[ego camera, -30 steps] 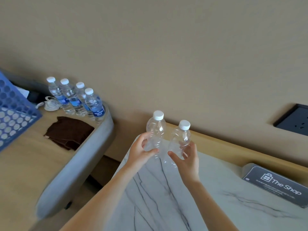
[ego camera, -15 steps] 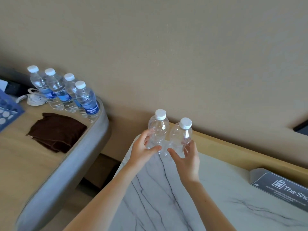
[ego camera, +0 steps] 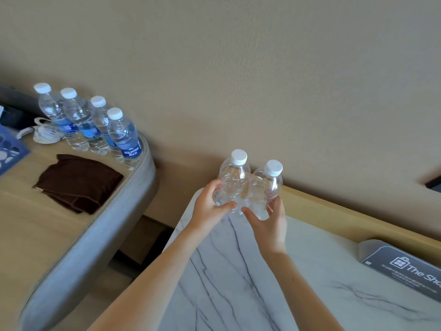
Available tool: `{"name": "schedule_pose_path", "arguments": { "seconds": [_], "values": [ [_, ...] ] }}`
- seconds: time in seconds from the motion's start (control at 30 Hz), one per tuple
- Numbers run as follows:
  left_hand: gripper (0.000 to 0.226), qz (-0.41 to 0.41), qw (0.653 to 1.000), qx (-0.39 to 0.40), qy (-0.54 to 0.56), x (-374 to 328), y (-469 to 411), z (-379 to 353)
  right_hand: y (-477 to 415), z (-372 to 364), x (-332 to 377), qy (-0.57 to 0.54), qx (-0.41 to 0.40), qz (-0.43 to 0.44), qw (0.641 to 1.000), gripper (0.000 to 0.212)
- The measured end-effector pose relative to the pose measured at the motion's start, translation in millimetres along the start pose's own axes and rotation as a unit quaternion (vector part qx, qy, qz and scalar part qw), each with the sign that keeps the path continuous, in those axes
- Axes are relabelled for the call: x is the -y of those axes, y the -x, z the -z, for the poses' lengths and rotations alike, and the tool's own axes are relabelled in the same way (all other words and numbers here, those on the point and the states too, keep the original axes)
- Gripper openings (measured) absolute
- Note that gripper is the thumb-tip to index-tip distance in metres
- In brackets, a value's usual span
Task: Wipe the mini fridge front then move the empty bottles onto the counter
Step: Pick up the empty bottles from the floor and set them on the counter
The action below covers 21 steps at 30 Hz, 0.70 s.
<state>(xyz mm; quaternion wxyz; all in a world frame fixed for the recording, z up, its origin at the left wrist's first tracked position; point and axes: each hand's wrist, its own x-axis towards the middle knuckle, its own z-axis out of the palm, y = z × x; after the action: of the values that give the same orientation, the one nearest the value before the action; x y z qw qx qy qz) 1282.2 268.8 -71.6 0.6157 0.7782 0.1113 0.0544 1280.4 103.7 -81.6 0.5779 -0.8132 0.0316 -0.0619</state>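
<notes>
Two clear empty bottles with white caps stand side by side at the far left corner of the white marble counter point(ego camera: 310, 271). My left hand point(ego camera: 208, 207) grips the left empty bottle point(ego camera: 232, 180) around its lower body. My right hand point(ego camera: 270, 223) grips the right empty bottle point(ego camera: 268, 187) the same way. The two bottles touch each other and stand close to the beige wall. Their bases are hidden behind my fingers. The mini fridge is not in view.
A wooden table with a grey rim point(ego camera: 95, 235) lies to the left, across a gap. On it stand several full labelled water bottles point(ego camera: 124, 137), a folded brown cloth point(ego camera: 78, 182), a blue perforated basket point(ego camera: 9, 151) and a white cable. A grey "The Shop" sign point(ego camera: 405, 271) lies at the counter's right.
Both hands with the two bottles moved a little farther toward the wall. The view shifted right and then slightly back, so the basket is mostly out of frame.
</notes>
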Motion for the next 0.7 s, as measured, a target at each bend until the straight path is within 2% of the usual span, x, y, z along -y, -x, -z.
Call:
{"name": "schedule_pose_path", "arguments": {
  "seconds": [0.23, 0.37, 0.5, 0.7],
  "values": [
    [0.071, 0.004, 1.000, -0.009, 0.000, -9, 15, 7, 8, 11, 5, 0.022, 0.000, 0.002, 1.000, 0.076],
    [0.071, -0.007, 0.998, -0.033, -0.055, -24, 45, 17, 33, 36, 11, 0.040, -0.005, 0.001, 0.999, 0.077],
    [0.050, -0.128, 0.978, -0.024, -0.166, -49, 94, 27, 72, 71, 23, 0.076, -0.011, 0.020, 0.997, 0.058],
    [0.034, -0.257, 0.908, 0.042, -0.329, -87, 176, 37, 145, 121, 54, 0.172, -0.028, 0.096, 0.980, 0.041]
  ]
}}
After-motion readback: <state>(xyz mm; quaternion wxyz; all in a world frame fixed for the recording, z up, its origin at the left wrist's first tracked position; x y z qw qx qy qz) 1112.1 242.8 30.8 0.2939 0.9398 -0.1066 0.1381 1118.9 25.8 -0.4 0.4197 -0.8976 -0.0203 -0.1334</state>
